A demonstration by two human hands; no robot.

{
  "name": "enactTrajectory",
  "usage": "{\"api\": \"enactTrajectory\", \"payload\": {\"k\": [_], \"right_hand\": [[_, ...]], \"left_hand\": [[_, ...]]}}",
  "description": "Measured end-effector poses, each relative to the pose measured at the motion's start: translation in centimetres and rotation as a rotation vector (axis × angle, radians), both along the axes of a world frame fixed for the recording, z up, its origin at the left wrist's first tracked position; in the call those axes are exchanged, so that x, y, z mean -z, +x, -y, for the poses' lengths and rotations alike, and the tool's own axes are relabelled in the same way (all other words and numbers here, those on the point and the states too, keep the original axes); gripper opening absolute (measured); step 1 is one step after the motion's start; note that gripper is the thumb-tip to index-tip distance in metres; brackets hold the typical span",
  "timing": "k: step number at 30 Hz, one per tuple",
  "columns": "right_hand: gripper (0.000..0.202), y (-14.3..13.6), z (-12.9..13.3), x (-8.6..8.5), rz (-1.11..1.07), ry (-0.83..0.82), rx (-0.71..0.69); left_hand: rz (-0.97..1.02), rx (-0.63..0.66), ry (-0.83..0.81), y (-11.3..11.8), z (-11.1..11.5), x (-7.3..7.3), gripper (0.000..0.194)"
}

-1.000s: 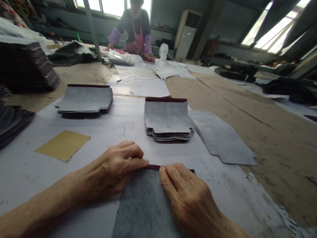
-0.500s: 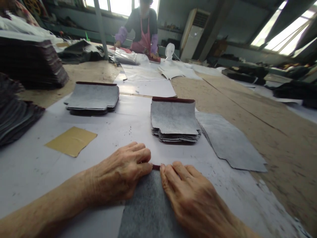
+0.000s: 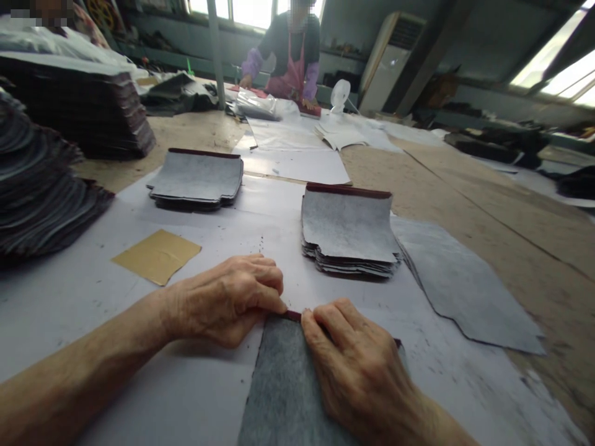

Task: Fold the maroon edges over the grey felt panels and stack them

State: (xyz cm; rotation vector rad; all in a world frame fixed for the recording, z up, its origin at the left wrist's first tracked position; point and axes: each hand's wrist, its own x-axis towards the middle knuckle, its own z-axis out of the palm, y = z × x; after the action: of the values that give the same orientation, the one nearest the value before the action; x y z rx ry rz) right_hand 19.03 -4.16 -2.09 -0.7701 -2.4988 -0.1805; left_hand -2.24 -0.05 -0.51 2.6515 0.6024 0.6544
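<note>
A grey-backed sheet of material (image 3: 288, 384) lies in front of me, with a narrow dark red folded strip (image 3: 292, 316) along its far edge. My left hand (image 3: 232, 297) is closed, thumb and fingertips on the strip near the sheet's left corner. Across the right part of the sheet rests my right hand (image 3: 357, 359), fingers bent and pressed together on the same strip. The fingers hide most of the strip. Beyond my hands stands a neat stack of similar sheets (image 3: 348, 223) with dark red far edges, and a lower stack (image 3: 198, 176) sits farther left.
Unfolded grey sheets (image 3: 465, 285) lie at the right. A tan square (image 3: 158, 256) rests on the white paper at left, near tall dark piles (image 3: 41, 179). Across the table, a person in a pink apron (image 3: 290, 68) handles a red piece.
The view has turned left, so things sit farther right in the picture. My left hand has shifted toward the sheet's left corner, uncovering more of the left edge. My right hand stays on the strip.
</note>
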Motion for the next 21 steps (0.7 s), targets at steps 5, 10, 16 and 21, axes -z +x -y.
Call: {"api": "enactTrajectory", "payload": {"k": [5,10,16,21], "right_hand": [[0.029,0.1,0.0,0.2,-0.038,-0.007,0.001],[0.033,0.1,-0.2,0.1,-0.009,-0.061,-0.048],[0.033,0.0,-0.4,-0.2,0.010,-0.154,-0.033],[0.039,0.2,-0.7,-0.1,0.008,-0.232,-0.012]], "left_hand": [[-0.070,0.012,0.068,0.3,0.1,-0.1,0.028],[-0.098,-0.014,0.089,0.4,0.2,-0.4,0.025],[0.113,-0.067,0.055,-0.5,0.4,-1.3,0.035],[0.083,-0.150,-0.099,-0.5,3.6,-1.2,0.027]]}}
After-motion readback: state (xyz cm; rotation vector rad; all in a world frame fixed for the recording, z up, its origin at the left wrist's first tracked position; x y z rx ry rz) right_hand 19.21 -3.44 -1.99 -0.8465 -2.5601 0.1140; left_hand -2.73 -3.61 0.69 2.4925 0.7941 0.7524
